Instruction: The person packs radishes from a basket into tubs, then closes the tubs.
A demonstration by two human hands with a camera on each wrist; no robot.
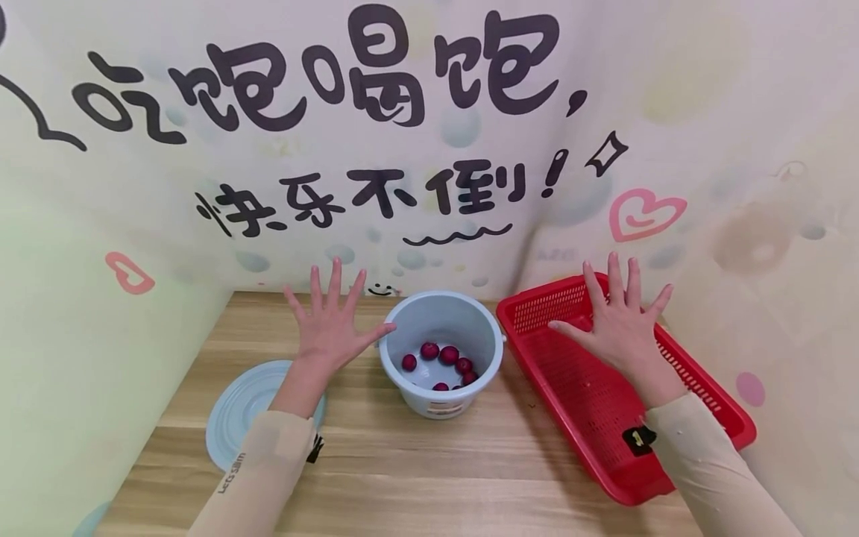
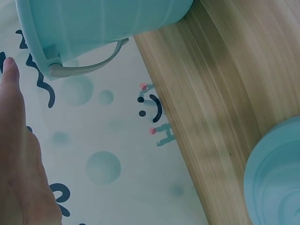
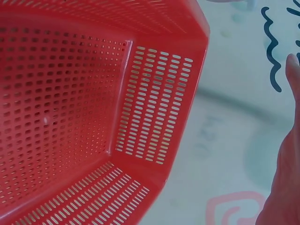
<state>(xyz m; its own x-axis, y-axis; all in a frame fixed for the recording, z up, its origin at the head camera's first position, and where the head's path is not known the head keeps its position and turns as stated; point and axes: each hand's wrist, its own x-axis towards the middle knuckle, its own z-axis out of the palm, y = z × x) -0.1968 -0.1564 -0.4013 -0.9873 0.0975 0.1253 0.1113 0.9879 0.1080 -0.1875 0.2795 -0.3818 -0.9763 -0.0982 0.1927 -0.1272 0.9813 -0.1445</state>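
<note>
My left hand is raised with its fingers straight and spread, holding nothing. Below and beside it lies a round light-blue lid, partly hidden by the forearm. Spread the same way, my right hand hovers over a red perforated plastic basket. Between the two hands stands a light-blue bucket with several dark red round fruits on its bottom. The left wrist view shows the bucket's handle hanging at its side. In the right wrist view the basket's slotted wall fills much of the frame.
Everything rests on a wood-grain table. Its far edge meets a pale printed wall covering with black writing and hearts. The basket lies slanted along the right side, near the side wall.
</note>
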